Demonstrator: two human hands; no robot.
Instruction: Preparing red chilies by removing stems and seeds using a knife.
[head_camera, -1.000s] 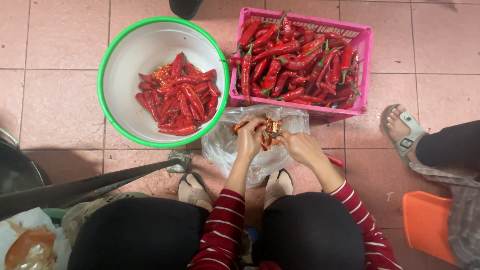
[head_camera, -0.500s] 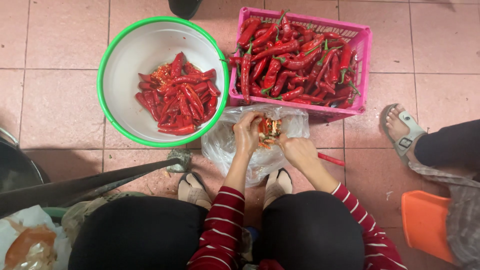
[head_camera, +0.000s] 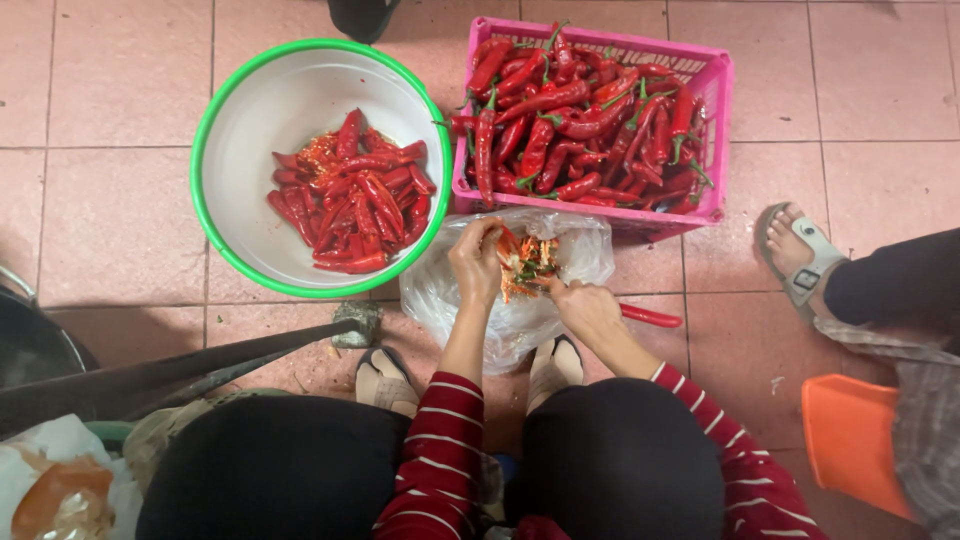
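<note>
hiding the chili (head_camera: 507, 247), left hand (head_camera: 476, 266) (fingers curled) meets right hand (head_camera: 590, 312).

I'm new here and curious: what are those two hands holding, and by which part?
The left hand grips a red chilli around its body above the plastic bag. The right hand touches the chilli's end; its own hold cannot be told.

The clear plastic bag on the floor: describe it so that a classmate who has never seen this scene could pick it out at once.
Start at the pink crate heaped with whole red chillies, right of the green-rimmed white bowl. Directly below the crate, under the left hand and right hand, lies the clear plastic bag. Unlike both containers, it is soft, crumpled and see-through, holding orange and green scraps rather than chillies.
</note>
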